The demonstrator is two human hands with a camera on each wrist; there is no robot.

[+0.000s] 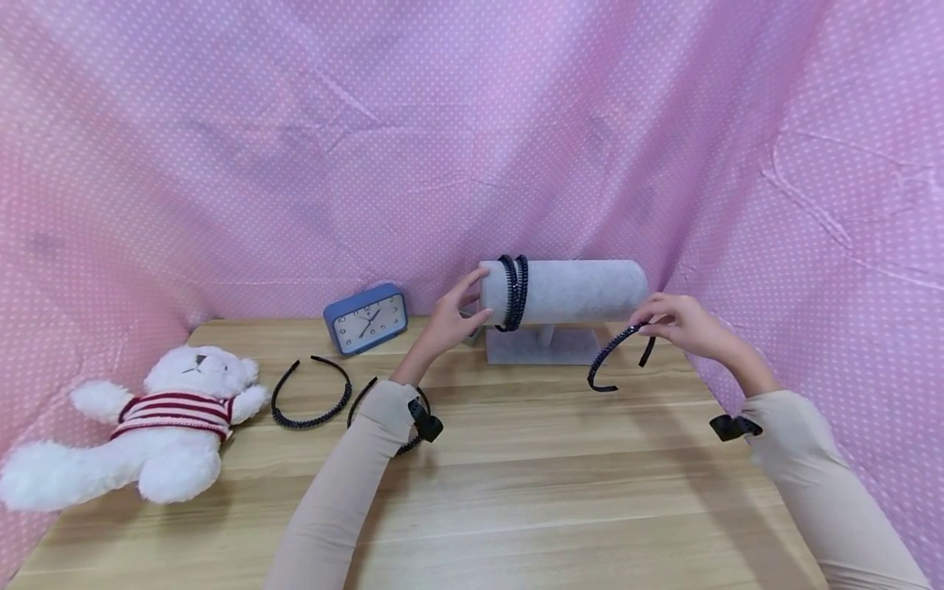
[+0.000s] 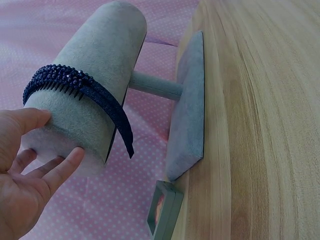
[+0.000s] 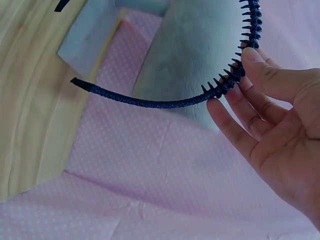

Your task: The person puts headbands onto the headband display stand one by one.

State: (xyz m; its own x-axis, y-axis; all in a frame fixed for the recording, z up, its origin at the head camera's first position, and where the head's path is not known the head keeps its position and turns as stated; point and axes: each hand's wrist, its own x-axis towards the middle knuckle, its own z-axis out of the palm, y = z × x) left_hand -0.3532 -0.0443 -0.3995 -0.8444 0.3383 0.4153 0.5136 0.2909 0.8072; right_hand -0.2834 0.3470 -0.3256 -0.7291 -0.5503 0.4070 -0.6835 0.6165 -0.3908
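The left hand (image 1: 451, 321), its grip spread wide, touches the left end of a grey roll (image 1: 586, 291) wearing dark headbands (image 1: 523, 293). The right hand (image 1: 684, 324) pinches another headband (image 3: 170, 104) near the opposite end.

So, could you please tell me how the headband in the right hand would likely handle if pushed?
The headband is probably stiff, since its arc shows no sag. It looks light, held by a pinch of the right hand. Its inner teeth might snag when slid.
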